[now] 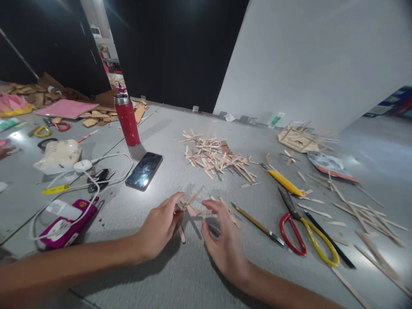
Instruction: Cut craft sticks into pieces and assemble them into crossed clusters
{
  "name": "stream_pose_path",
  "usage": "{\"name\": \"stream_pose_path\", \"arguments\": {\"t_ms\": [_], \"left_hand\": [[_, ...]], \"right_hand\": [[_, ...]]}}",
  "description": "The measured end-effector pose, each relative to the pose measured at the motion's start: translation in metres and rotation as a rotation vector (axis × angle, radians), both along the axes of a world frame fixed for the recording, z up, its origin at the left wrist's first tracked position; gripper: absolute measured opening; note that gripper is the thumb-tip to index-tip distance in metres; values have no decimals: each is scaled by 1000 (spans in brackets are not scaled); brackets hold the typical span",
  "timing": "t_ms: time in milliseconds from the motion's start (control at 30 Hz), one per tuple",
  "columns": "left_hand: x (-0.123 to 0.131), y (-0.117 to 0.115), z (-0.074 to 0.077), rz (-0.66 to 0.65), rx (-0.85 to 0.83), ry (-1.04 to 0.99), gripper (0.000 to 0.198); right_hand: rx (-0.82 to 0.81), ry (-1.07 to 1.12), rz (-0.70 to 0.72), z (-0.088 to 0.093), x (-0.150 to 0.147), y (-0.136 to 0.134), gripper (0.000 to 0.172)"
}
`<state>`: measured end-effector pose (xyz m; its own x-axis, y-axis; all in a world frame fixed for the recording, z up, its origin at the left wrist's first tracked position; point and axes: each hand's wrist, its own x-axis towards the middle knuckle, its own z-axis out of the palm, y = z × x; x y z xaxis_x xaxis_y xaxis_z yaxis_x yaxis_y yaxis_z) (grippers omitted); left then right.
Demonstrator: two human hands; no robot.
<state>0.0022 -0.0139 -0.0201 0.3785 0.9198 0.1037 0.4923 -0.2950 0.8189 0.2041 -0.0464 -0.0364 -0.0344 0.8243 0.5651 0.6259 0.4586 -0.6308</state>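
Near the front middle of the grey table, my left hand pinches a small piece made of crossed wooden sticks at its left side. My right hand is just right of that piece, thumb and fingers apart and curved, with nothing visible between them. One loose stick lies below the piece, by my left fingertips. Other short sticks lie behind my right hand. A heap of short wooden sticks spreads further back.
To the right lie a pencil-like tool, scissors, a yellow cutter and long strips. To the left are a phone, a red bottle, white cables and a purple power block. A wooden frame stands back right.
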Motion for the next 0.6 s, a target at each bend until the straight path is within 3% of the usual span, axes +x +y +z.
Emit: {"name": "stream_pose_path", "arguments": {"t_ms": [200,600], "left_hand": [[0,5,-6,-63,128,38,41],[0,4,-16,-89,296,160,47]], "right_hand": [[-251,50,91,-6,0,4,44],[-318,107,111,-6,-2,5,33]]}}
